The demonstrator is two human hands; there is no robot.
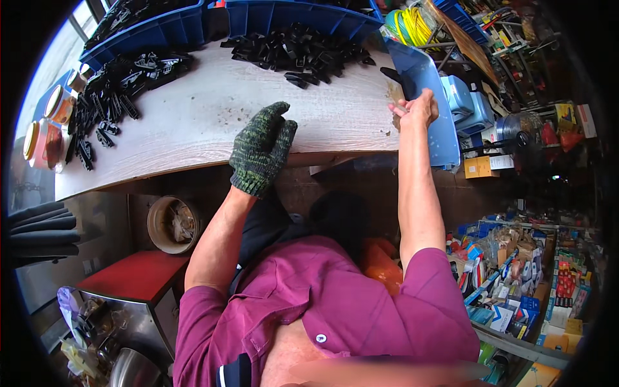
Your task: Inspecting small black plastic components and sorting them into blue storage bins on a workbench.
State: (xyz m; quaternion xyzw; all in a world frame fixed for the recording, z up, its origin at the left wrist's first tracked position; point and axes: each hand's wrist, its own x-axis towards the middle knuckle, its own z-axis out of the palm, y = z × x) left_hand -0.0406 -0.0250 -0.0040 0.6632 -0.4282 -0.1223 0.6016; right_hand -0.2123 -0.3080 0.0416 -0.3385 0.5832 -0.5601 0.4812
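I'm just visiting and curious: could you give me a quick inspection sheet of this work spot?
Surface: pale wooden bench, dusty.
Job's things: black plastic parts heaped at the back; more black parts on the left.
Clutter: blue bins; blue tray at the right edge; jars.
Hands: left hand, gloved, flat on the bench; right hand, bare, at the tray.
Cables: yellow coil.
Surroundings: shelves of packaged goods; red box.

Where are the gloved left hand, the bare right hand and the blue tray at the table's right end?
gloved left hand (261, 149), head view, back of the glove.
bare right hand (418, 108), head view, back of the hand.
blue tray (425, 74), head view, bare inner surface.
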